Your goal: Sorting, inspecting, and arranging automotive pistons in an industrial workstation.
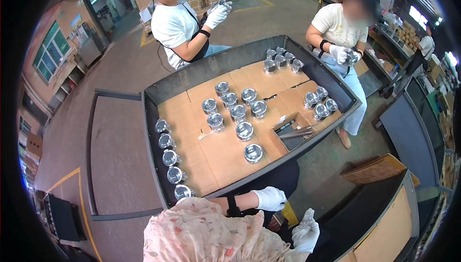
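My left hand (270,198), in a white glove, is just outside the near rim of the metal-sided tray (240,183). Its fingers curl under, and whatever they may hold is hidden. Lower and to the right, my right hand (306,231), also gloved in white, has its fingers stretched upward; no object shows in it. The closest part to the hands is a silver piston (253,153) standing on the tray's cardboard lining. Behind it stand another piston (244,131) and a cluster of several more. A row of pistons (171,158) lines the left wall.
A cardboard compartment (273,139) in the tray holds metal tools. More pistons (321,111) stand at the right and far corner. Two gloved co-workers (175,26) (343,31) handle metal parts beyond the tray. A dark cardboard-lined cart (389,223) stands at my right.
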Motion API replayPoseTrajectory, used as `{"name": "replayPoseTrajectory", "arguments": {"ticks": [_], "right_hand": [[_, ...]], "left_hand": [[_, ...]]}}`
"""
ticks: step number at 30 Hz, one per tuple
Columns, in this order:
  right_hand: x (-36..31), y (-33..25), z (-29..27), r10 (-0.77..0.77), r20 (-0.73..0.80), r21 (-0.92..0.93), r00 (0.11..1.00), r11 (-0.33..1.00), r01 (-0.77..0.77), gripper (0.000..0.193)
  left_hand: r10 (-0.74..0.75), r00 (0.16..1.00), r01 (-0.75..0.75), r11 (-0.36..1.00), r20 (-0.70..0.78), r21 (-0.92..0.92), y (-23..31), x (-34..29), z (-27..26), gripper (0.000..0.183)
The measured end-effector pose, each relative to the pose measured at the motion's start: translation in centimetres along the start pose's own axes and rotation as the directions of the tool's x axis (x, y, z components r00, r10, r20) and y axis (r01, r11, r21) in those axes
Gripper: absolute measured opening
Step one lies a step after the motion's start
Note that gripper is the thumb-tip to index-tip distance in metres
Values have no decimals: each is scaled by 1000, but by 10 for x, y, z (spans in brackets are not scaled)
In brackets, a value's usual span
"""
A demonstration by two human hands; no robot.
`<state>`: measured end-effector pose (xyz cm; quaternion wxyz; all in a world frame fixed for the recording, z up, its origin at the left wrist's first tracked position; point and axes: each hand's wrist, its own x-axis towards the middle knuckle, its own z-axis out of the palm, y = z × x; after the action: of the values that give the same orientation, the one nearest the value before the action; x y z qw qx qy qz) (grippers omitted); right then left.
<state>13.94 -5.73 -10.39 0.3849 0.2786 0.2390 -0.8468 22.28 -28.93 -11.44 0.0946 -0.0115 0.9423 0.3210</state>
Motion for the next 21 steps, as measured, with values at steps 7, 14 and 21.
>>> {"name": "replayPoseTrajectory", "arguments": {"ticks": [7,14,21], "right_hand": [[0,-6,-12,93,127,77,987,992,-104,49],[-1,-4,-7,9,19,28,1000,1000,-10,50],[1,-5,-2,19,36,76,999,997,-22,51]], "left_hand": [[43,998,-42,999,-49,4,-1,-1,6,27],[10,1000,-10,1000,-15,-14,0,1,6,30],[15,1000,-15,1000,1,5,-1,7,5,30]]}}
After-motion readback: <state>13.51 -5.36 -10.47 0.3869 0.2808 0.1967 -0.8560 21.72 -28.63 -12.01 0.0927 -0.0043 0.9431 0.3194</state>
